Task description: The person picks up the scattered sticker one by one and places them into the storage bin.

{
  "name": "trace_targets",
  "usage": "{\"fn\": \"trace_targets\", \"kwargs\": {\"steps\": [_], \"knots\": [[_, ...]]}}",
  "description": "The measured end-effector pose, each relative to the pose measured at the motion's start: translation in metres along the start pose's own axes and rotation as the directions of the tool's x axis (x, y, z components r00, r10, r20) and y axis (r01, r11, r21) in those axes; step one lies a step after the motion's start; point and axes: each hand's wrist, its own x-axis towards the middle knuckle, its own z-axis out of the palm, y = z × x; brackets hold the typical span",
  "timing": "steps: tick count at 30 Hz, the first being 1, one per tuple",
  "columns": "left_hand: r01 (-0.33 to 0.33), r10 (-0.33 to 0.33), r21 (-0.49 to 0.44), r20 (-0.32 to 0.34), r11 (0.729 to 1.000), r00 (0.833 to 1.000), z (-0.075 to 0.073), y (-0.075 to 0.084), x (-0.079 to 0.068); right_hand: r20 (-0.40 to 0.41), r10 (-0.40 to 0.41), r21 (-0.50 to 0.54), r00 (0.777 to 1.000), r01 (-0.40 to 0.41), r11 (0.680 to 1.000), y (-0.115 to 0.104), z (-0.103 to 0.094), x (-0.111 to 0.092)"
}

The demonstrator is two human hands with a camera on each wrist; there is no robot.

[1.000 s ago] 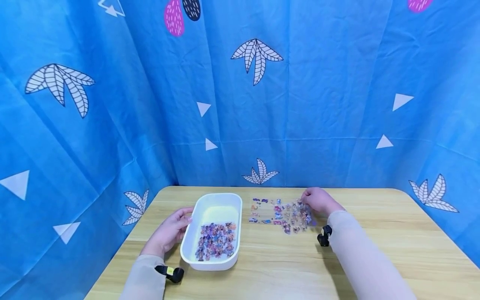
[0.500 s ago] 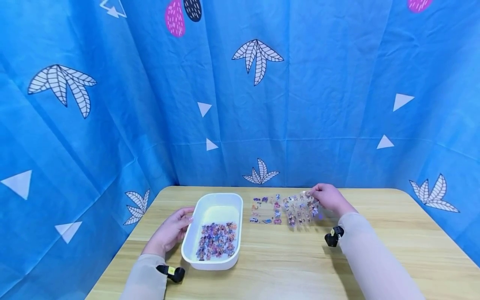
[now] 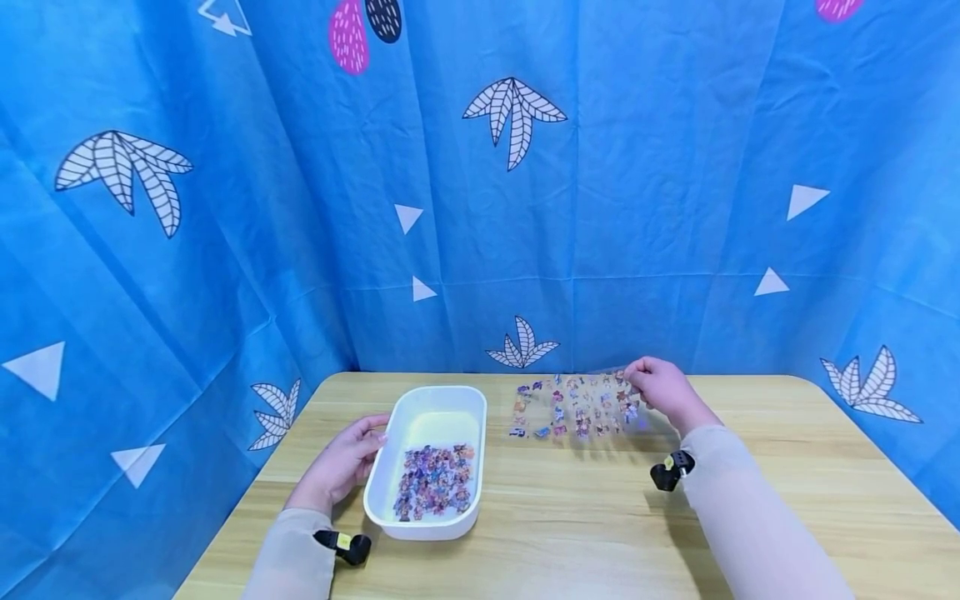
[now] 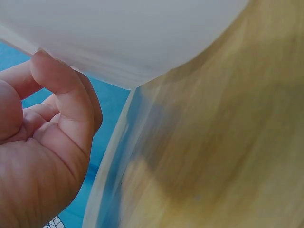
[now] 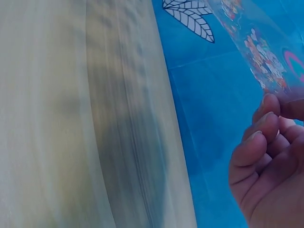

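Observation:
A white plastic tub (image 3: 423,417) stands left of the middle of the table, with a layer of small colourful stickers (image 3: 433,482) at its near end. My left hand (image 3: 343,462) grips its left side; in the left wrist view the curled fingers (image 4: 61,95) meet the tub's wall (image 4: 118,38). Farther right, a clear sticker sheet (image 3: 573,408) with rows of little printed figures hangs from my right hand (image 3: 663,390), which pinches its upper right corner. The right wrist view shows the sheet (image 5: 263,57) between thumb and fingers, above the table edge.
The pale wooden table (image 3: 570,517) ends at a blue patterned curtain (image 3: 637,208) along the back and both sides. Black wrist cameras (image 3: 671,471) are strapped to both sleeves. Shadows of the sheet and right hand fall on the table.
My right hand has moved right and slightly up and away. The sheet, earlier partly lying on the table and bunched at the right, is now stretched out and raised. The left hand and tub stay put.

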Motion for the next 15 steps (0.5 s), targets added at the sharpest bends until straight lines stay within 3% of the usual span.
{"fn": "trace_targets", "kwargs": {"steps": [5,15], "knots": [[0.002,-0.002,0.008,-0.002,1.000,1.000,0.0013,0.0011,-0.0004,0.000,0.009,0.051,1.000,-0.009,0.999,0.0016,-0.0010,-0.0004],[-0.003,0.003,0.007,-0.005,1.000,1.000,0.0004,-0.0005,-0.0006,0.083,-0.005,0.187,0.997,-0.011,0.982,-0.0013,0.0025,-0.0034]]}}
